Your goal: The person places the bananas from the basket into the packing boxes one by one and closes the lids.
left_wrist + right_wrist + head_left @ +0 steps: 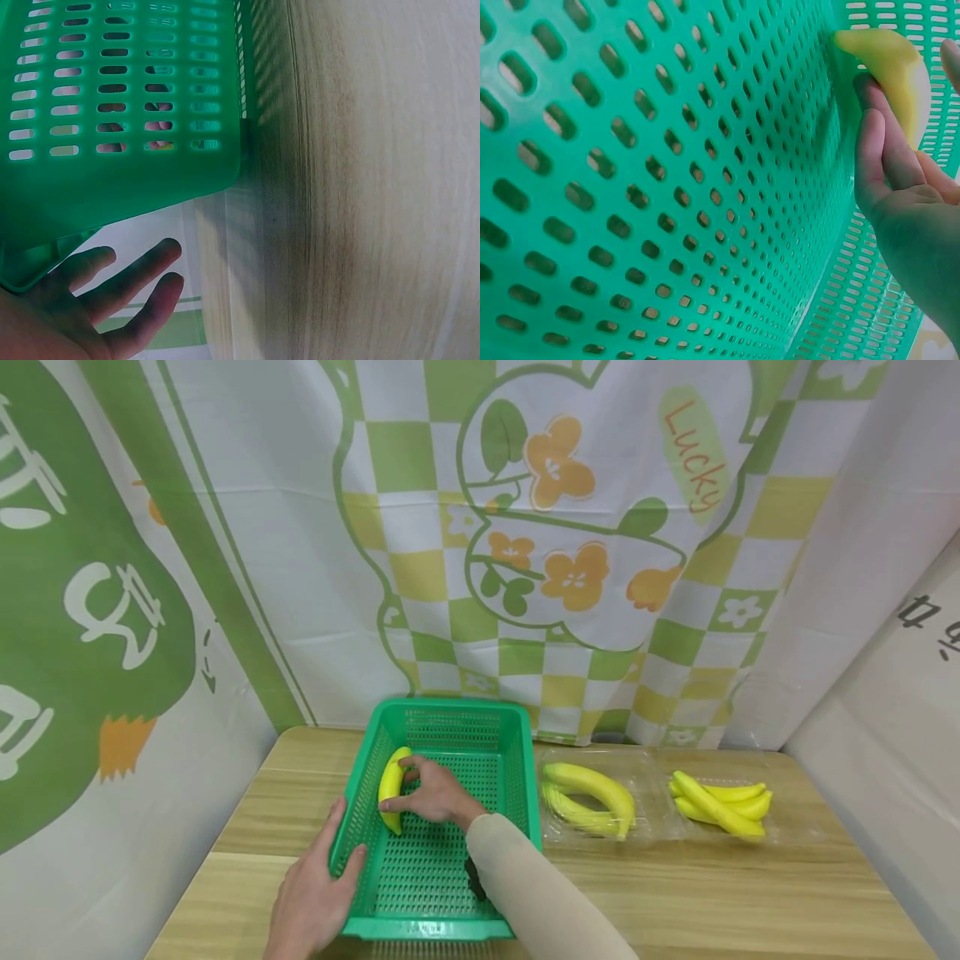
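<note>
A green perforated plastic basket (525, 793) stands on the wooden table. Inside it, near the left wall, a yellow banana (388, 781) lies lengthwise. My right hand (435, 792) reaches into the basket and grips this banana between thumb and fingers. Seen from the right wrist, the banana (900, 64) is partly covered by the right hand (911, 202). My left hand (315, 881) rests at the basket's left rim, thumb toward the inside and fingers outside. Those fingers look spread and loosely extended in the left wrist view, beside the basket's wall (127, 180).
Right of the basket, a clear plastic tray (651, 777) holds several bananas in two groups: curved ones (592, 781) nearer the basket and a crossed pile (720, 806) farther right. A patterned curtain (510, 668) hangs behind the wooden table (675, 902).
</note>
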